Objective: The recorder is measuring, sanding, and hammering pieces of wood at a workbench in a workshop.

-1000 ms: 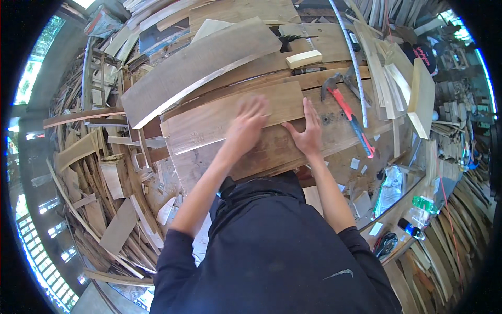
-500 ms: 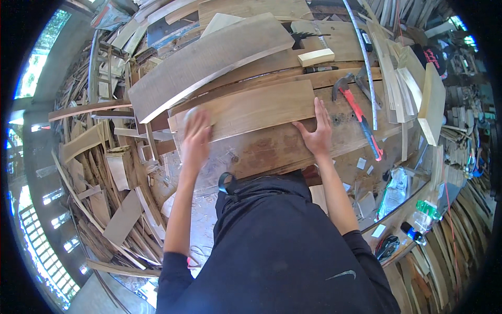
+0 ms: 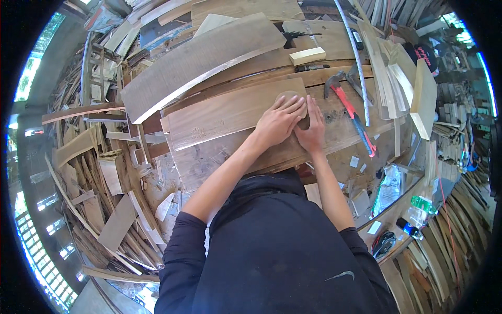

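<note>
A flat brown board [image 3: 209, 118] lies lengthwise across the workbench in front of me. Near its right end, my left hand [image 3: 282, 119] presses a round tan disc, which looks like a sanding disc [image 3: 288, 95], onto the top face. Its fingers lie fairly straight over the disc, whose edge shows beyond the fingertips. My right hand [image 3: 312, 131] rests against the board's right end, fingers extended and thumb apart, close beside the left fingertips. Fine dust speckles the left half of the board.
Behind it lies a wide grey-brown plank [image 3: 204, 65]. A red-and-black hammer [image 3: 349, 107], a long metal ruler [image 3: 358, 65] and a small pale block [image 3: 307, 56] are on the bench [image 3: 334, 141]. Wood offcuts [image 3: 97, 193] pile up at left; upright boards [image 3: 422, 99] stand at right.
My left hand has swept from the board's left end to its right end with the disc, now next to my right hand. The right hand stays at the board's end.
</note>
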{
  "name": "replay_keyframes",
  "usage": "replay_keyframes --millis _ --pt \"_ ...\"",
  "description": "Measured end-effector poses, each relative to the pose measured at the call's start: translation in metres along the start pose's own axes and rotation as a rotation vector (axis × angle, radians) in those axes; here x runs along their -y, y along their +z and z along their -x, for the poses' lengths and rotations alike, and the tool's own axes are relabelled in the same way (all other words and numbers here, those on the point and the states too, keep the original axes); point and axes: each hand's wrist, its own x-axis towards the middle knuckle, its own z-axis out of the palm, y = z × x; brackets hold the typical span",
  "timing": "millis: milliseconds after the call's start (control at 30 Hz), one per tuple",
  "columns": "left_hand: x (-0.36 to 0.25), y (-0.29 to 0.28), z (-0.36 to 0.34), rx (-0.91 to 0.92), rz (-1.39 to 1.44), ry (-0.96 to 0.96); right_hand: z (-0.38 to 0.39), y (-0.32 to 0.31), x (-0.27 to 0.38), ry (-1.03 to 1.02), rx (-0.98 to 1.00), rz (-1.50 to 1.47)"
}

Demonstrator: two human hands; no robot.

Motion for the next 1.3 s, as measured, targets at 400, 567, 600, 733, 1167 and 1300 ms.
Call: replay_keyframes --millis 400,567,600,733,1167,1300 --pt "0.049 -0.097 0.201 -0.197 -0.217 -0.544 0.0 -0.004 0.004 0.055 -0.031 0.058" --pt "0.041 -0.07 0.136 -0.08 -0.139 -0.39 0.0 -0.001 0.005 0.053 -0.032 0.049" --pt "0.036 -0.063 0.112 -0.027 -0.105 -0.334 0.0 0.0 0.004 0.068 -0.031 0.043" --pt "0.022 -0.027 0.034 0.05 -0.078 -0.173 0.0 0.001 0.009 0.061 -0.042 0.037" --pt "0.051 -0.066 0.103 0.051 -0.125 -0.279 0.003 -0.005 0.009 0.093 -0.028 0.027" --pt "0.048 -0.072 0.117 -0.034 -0.166 -0.411 0.003 -0.005 0.008 0.109 -0.037 -0.009"
